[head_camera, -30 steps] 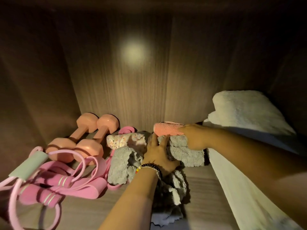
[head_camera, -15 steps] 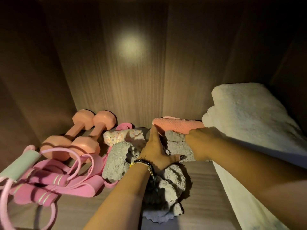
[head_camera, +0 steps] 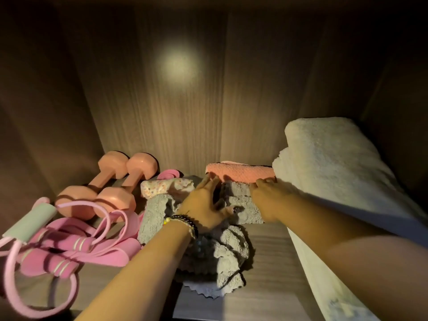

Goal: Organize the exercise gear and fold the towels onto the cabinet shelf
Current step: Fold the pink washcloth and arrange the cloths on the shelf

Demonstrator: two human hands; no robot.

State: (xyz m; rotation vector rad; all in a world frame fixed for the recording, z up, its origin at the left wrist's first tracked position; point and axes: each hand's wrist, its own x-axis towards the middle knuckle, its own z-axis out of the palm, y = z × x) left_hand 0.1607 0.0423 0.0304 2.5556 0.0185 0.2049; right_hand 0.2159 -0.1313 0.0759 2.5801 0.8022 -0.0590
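A folded coral towel (head_camera: 240, 173) lies on top of a folded grey towel (head_camera: 245, 207) at the back of the wooden shelf (head_camera: 268, 251). My left hand (head_camera: 203, 202), with a beaded bracelet at the wrist, rests flat with straight fingers against the stack's left side. My right hand (head_camera: 268, 195) rests on the stack's right end, fingertips at the coral towel's edge. A crumpled grey towel (head_camera: 222, 256) lies under my left forearm. A speckled cloth (head_camera: 166, 186) sits to the left of the stack.
Two coral dumbbells (head_camera: 108, 186) lie at the back left. Pink resistance bands (head_camera: 97, 242) and a pull rope with a green handle (head_camera: 30, 221) spread across the front left. A large folded white towel (head_camera: 342, 172) fills the right side. Cabinet walls enclose the shelf.
Both hands slid back along the stack towards its far end. The coral towel, earlier partly covered by my right hand, now shows along its full length.
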